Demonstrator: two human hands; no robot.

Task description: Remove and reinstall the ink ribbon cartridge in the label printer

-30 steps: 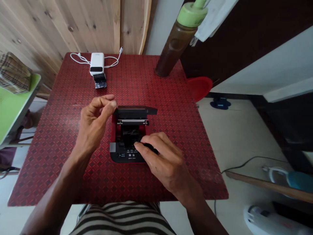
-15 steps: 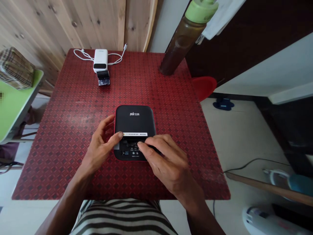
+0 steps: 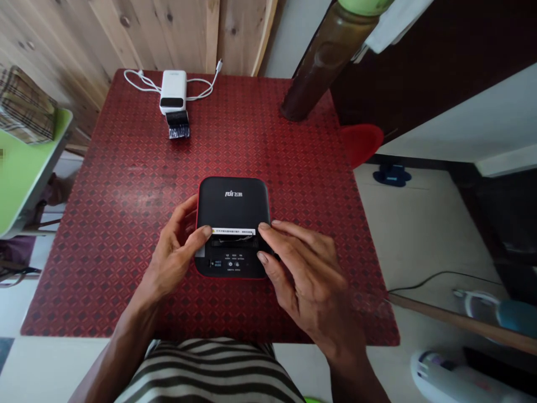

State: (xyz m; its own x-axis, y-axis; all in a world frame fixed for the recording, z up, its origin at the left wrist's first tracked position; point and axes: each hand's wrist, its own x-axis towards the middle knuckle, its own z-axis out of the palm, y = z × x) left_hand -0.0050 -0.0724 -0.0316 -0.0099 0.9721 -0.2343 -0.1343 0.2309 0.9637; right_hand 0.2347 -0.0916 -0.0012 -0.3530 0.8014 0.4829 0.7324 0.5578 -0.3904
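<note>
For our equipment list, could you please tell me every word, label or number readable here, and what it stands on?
"FEIE 飞" (slightly blurred; next character unclear): black lid.
White strip label: characters too small to read.
Control panel: markings too small to read.
White device: faint print, unreadable.
Dark blue footwear: blurred marking, unreadable.

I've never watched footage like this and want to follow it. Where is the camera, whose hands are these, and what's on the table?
There is no machine arm: one person works bare-handed, seen through a camera worn on the head, looking forward and down. The left hand holds the left side of a black box; the fingertips of the right hand are at its right edge. The box appears to rest on the red patterned table. Farther back lies a white device with a white cable, and a brown bottle stands toward the right.
</note>
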